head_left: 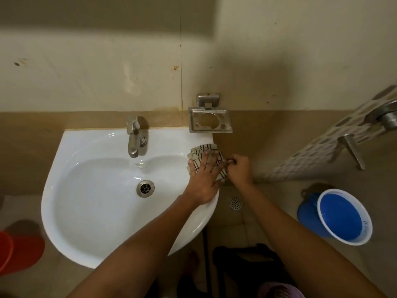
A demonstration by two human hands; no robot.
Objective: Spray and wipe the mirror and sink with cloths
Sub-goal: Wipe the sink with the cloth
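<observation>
White sink [86,211], tap [135,136] at back. Checked cloth [198,154] on sink's right rim, below the wall soap holder [210,121]. Left hand [203,179] flat, grip released, pressing cloth. Right hand [239,171] grip pinches cloth's right edge. Blue bucket [341,216] on floor, far right.

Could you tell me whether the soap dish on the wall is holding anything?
No, the metal soap dish above the sink shows only its bare cut-out tray.
</observation>
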